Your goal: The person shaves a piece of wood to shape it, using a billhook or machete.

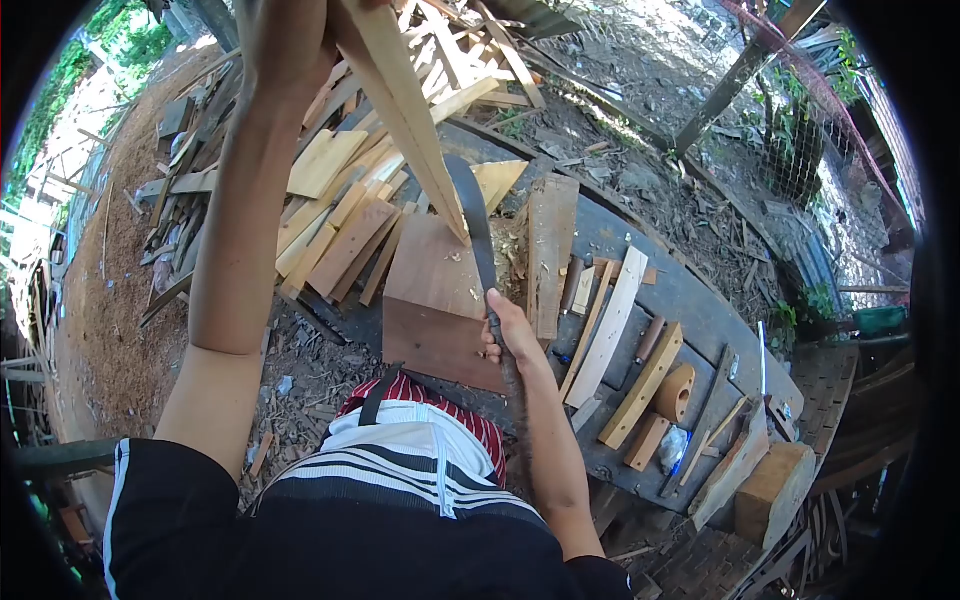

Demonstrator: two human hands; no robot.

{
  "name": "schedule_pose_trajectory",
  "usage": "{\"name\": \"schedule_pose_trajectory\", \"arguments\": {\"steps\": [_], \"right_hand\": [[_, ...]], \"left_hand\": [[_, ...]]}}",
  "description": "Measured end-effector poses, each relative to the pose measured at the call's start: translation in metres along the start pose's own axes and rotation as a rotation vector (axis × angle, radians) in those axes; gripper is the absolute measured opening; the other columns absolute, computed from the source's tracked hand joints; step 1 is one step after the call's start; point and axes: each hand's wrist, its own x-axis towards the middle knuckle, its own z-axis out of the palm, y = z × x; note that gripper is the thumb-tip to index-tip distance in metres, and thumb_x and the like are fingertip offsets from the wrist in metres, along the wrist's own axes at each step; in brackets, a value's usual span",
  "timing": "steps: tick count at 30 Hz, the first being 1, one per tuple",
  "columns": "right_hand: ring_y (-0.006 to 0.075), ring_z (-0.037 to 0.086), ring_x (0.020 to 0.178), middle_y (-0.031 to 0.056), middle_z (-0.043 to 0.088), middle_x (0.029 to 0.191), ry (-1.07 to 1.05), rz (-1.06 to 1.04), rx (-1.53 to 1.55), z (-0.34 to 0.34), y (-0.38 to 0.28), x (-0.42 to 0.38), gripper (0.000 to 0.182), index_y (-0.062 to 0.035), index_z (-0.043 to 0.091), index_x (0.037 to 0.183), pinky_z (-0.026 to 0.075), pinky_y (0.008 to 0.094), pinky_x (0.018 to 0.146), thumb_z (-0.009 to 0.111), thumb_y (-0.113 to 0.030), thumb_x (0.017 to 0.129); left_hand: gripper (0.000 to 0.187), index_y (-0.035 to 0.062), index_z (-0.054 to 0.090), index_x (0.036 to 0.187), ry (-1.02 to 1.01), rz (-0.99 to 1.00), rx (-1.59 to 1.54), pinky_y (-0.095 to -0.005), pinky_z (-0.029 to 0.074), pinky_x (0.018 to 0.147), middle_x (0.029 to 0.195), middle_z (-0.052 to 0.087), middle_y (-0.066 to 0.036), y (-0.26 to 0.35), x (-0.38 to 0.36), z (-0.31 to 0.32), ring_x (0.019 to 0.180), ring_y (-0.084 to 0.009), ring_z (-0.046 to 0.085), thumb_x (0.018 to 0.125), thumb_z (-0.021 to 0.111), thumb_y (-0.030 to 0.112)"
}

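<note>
L hand [285,40] grips stake [410,120]; R hand [512,335] probably machete [478,230].

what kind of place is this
Probably an outdoor woodworking yard: offcut planks heaped on sawdust-strewn ground, a workbench laid with tools, and a chopping block where a blade trims a wooden slat.

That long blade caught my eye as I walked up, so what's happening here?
A person is working wood outdoors. The left hand holds a long strip of wood upright, its lower tip resting on a wooden block. The right hand grips the handle of a curved blade, which lies against the strip near its tip. Chips lie on the block. Cut boards are piled behind it, and wood pieces lie on the dark bench to the right.
</note>
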Motion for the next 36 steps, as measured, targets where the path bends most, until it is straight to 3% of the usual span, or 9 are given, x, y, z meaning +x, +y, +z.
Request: {"name": "schedule_pose_trajectory", "arguments": {"steps": [11, 13, 15, 17, 20, 23, 27, 32, 36], "right_hand": [[0.0045, 0.045, 0.043, 0.0005, 0.048, 0.061, 0.326, -1.109, -0.21, 0.054, -0.125, -0.098, 0.039, -0.0036, 0.046, 0.11, 0.032, 0.0189, 0.039, 0.039, -0.041, 0.102], [0.0075, 0.048, 0.044, 0.0046, 0.05, 0.062, 0.563, -1.128, -0.508, 0.037, -0.067, -0.052, 0.04, -0.002, 0.047, 0.106, 0.037, 0.0223, 0.04, 0.038, -0.041, 0.102], [0.0253, 0.058, 0.05, 0.0129, 0.051, 0.061, 0.597, -0.687, -1.002, 0.016, 0.008, -0.009, 0.039, 0.0024, 0.048, 0.102, 0.048, 0.0377, 0.049, 0.044, -0.036, 0.099], [0.0236, 0.056, 0.045, 0.0124, 0.051, 0.059, 0.597, -0.608, -1.089, -0.013, 0.075, 0.027, 0.043, 0.001, 0.049, 0.104, 0.048, 0.0377, 0.044, 0.041, -0.041, 0.1], [0.0189, 0.052, 0.04, 0.0112, 0.051, 0.058, 0.221, -0.022, -0.47, -0.002, 0.015, -0.007, 0.045, 0.0, 0.05, 0.105, 0.044, 0.034, 0.037, 0.041, -0.044, 0.1], [0.011, 0.042, 0.037, 0.0026, 0.045, 0.056, 0.119, 0.08, -0.201, -0.006, 0.003, -0.011, 0.044, -0.0066, 0.047, 0.092, 0.036, 0.0281, 0.032, 0.041, -0.05, 0.099], [0.0095, 0.041, 0.036, 0.0007, 0.044, 0.056, 0.108, -0.102, -0.224, 0.014, -0.05, -0.043, 0.04, -0.0071, 0.047, 0.093, 0.035, 0.0259, 0.033, 0.043, -0.047, 0.1], [0.0311, 0.058, 0.048, 0.014, 0.056, 0.058, 0.352, -0.765, -0.586, 0.043, -0.094, -0.069, 0.039, 0.0005, 0.049, 0.101, 0.042, 0.0417, 0.046, 0.042, -0.038, 0.101], [0.0433, 0.064, 0.066, 0.0248, 0.063, 0.069, 0.455, -0.55, -0.93, 0.029, -0.011, -0.017, 0.041, 0.0018, 0.05, 0.105, 0.047, 0.0473, 0.053, 0.043, -0.038, 0.099]], "left_hand": [[0.052, 0.0031, 0.049, 0.111, -0.104, 0.026, 0.209, -0.0211, 0.056, 0.046, 0.076, 0.058, -0.005, -0.004, 0.018, 0.005, 0.057, -0.0084, 0.06, 0.082, 0.075, 0.037], [0.051, 0.003, 0.049, 0.111, -0.105, 0.053, 0.181, -0.0204, 0.055, 0.045, 0.074, 0.057, -0.005, -0.007, 0.014, -0.001, 0.057, -0.0081, 0.06, 0.083, 0.075, 0.037], [0.049, 0.0029, 0.05, 0.11, -0.146, 0.128, 0.119, -0.019, 0.054, 0.045, 0.071, 0.057, -0.004, -0.006, 0.016, -0.004, 0.055, -0.0076, 0.059, 0.084, 0.074, 0.037], [0.047, 0.003, 0.049, 0.109, -0.106, 0.044, 0.075, -0.0181, 0.052, 0.044, 0.07, 0.055, -0.003, 0.01, 0.011, 0.011, 0.053, -0.0071, 0.057, 0.085, 0.073, 0.035], [0.043, 0.0024, 0.05, 0.11, -0.058, -0.046, 0.067, -0.0167, 0.048, 0.041, 0.068, 0.053, -0.002, 0.002, 0.01, -0.008, 0.05, -0.0062, 0.053, 0.087, 0.07, 0.032], [0.042, 0.0001, 0.052, 0.111, 0.04, -0.1, 0.008, -0.0167, 0.046, 0.04, 0.066, 0.051, -0.002, 0.007, 0.012, 0.003, 0.047, -0.0057, 0.049, 0.088, 0.068, 0.031], [0.037, 0.0008, 0.049, 0.111, 0.035, -0.114, 0.064, -0.0167, 0.046, 0.039, 0.063, 0.051, -0.001, 0.007, 0.01, -0.003, 0.045, -0.0072, 0.05, 0.091, 0.065, 0.027], [0.023, 0.0042, 0.047, 0.108, -0.106, -0.003, -0.085, -0.0173, 0.044, 0.037, 0.06, 0.052, -0.001, -0.002, 0.016, -0.03, 0.043, -0.0099, 0.053, 0.092, 0.058, 0.017], [0.023, 0.0057, 0.044, 0.11, -0.083, -0.023, -0.085, -0.0181, 0.043, 0.036, 0.059, 0.05, 0.001, 0.004, 0.015, -0.044, 0.041, -0.0081, 0.05, 0.093, 0.056, 0.016]]}}
